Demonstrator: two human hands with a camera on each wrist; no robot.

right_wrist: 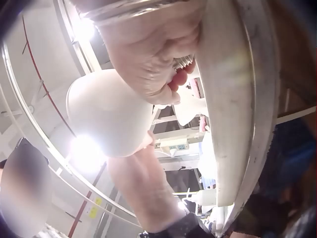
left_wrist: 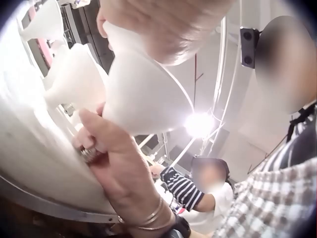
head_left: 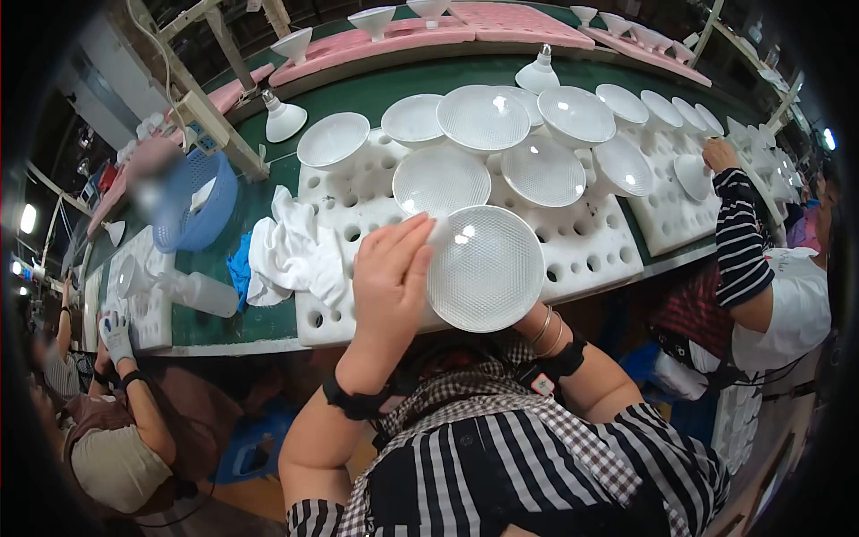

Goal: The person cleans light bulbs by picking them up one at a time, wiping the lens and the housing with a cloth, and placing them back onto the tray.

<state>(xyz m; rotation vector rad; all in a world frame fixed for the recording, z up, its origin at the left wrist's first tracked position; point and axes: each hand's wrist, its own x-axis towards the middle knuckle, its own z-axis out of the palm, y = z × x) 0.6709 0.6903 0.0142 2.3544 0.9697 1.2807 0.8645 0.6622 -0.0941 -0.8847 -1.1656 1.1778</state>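
Note:
A white reflector bulb [head_left: 486, 268] with a round textured lens is held in front of the body, lens facing up towards the head camera. My right hand [right_wrist: 148, 54] grips it from below by the narrow neck, and the metal screw base [right_wrist: 183, 62] shows between the fingers. In the head view most of that hand is hidden behind the lens. My left hand [head_left: 392, 282] lies along the left edge of the lens, fingers fairly straight and fingertips right at the rim. Just beyond, more bulbs [head_left: 442, 182] stand lens-up in a white foam block [head_left: 591, 237] with holes.
White cloths [head_left: 295, 251] lie at the block's left, near a blue basket [head_left: 215, 206] and a translucent bottle [head_left: 208, 294]. Two bulbs stand base-up behind, one a white bulb [head_left: 284, 119]. Pink foam [head_left: 385, 49] runs along the back. People work on both sides.

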